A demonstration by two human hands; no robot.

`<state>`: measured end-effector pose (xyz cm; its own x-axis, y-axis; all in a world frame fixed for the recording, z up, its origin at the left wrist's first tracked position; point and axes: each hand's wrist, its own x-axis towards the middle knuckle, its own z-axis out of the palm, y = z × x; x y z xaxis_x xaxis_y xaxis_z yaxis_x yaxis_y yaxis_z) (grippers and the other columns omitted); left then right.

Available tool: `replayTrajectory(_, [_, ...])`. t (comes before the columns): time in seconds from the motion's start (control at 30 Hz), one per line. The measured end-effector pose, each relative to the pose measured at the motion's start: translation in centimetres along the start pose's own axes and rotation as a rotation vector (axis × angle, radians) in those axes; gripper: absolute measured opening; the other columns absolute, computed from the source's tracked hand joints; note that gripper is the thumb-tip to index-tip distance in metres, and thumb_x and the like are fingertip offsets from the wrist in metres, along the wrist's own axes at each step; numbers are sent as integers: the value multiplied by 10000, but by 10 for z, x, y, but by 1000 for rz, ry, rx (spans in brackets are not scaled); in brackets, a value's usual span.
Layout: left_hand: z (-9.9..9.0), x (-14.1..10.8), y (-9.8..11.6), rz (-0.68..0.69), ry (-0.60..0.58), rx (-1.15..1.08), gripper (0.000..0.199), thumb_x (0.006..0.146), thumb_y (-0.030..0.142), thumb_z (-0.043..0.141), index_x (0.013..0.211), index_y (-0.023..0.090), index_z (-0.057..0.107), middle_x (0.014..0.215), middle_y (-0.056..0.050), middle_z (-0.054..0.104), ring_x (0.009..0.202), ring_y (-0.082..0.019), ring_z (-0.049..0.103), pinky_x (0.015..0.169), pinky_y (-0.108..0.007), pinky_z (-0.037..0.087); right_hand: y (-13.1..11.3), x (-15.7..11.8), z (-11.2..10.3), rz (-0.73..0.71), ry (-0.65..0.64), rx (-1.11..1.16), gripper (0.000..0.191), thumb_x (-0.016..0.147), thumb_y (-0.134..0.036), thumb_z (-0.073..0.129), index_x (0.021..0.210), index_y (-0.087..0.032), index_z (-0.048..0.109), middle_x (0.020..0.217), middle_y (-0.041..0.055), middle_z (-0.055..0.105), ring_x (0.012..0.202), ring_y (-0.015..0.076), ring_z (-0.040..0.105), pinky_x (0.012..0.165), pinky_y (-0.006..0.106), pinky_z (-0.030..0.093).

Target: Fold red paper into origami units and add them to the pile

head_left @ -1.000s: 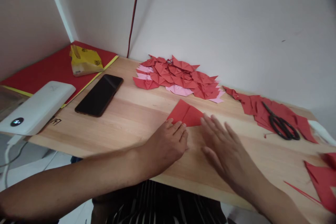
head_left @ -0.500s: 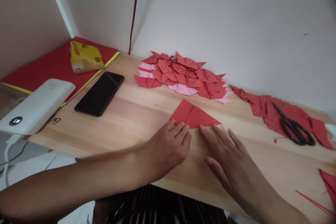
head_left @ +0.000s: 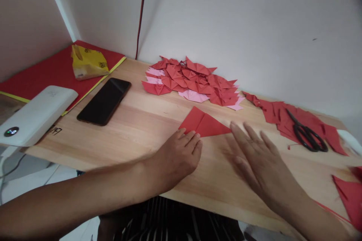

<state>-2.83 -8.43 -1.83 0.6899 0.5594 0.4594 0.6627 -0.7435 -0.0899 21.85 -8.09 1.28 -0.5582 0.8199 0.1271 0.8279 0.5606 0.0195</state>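
A folded red paper (head_left: pixel 204 122), triangular with a crease line across it, lies on the wooden table in front of me. My left hand (head_left: pixel 178 157) holds its lower left edge down, fingers bent and close together; the thumb is hidden. At the paper's right tip is my right hand (head_left: pixel 260 158), open, with straight fingers and the thumb apart. It is slightly blurred, and nothing is in its grasp. Behind the paper, a pile of folded red and pink paper pieces (head_left: pixel 195 79) sits against the wall.
Black-handled scissors (head_left: pixel 308 135) rest on red paper sheets (head_left: pixel 271 111) at the right. More red paper (head_left: pixel 349 197) lies at the near right. On the left are a black phone (head_left: pixel 104 101), a white power bank (head_left: pixel 39 115) with a cable, and a yellow packet (head_left: pixel 89 63) on a red sheet (head_left: pixel 36 66).
My right hand has slid right along the paper's lower edge to its right tip. My left hand stays on the paper. The whole view has shifted slightly.
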Motion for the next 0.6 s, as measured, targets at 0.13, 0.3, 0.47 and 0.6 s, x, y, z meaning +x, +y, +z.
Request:
replayTrajectory(0.13, [1, 0, 0, 4, 9, 13, 310, 876, 116, 433, 1114, 12, 602, 1140, -199, 645, 1083, -264, 600, 929, -421, 464, -25, 29, 7, -237, -131, 229, 651, 957, -372, 338, 1507, -236, 18, 1544, 38, 223, 1422, 205, 154, 1136, 466, 250])
replayTrajectory(0.3, [4, -1, 1, -12, 30, 27, 274, 880, 111, 439, 1077, 54, 621, 1111, -154, 667, 1049, -235, 611, 930, -403, 452, -13, 63, 30, -200, -109, 205, 587, 963, -370, 344, 1495, -204, 162, 1535, 70, 244, 1417, 193, 172, 1147, 459, 212])
replayTrajectory(0.47, [1, -2, -3, -5, 21, -12, 298, 858, 113, 475, 1125, 47, 590, 1123, -158, 658, 1042, -236, 606, 920, -404, 446, 3, 69, 38, -175, -42, 145, 582, 969, -356, 330, 1495, -185, 150, 1540, 92, 225, 1418, 188, 173, 1145, 459, 209])
replayTrajectory(0.6, [-6, 0, -13, -79, 12, -151, 201, 857, 116, 466, 970, 101, 632, 920, -96, 696, 928, -196, 628, 889, -379, 448, 3, 61, 36, -174, -36, 175, 590, 966, -350, 341, 1499, -210, 129, 1540, 78, 231, 1421, 198, 156, 1138, 481, 217])
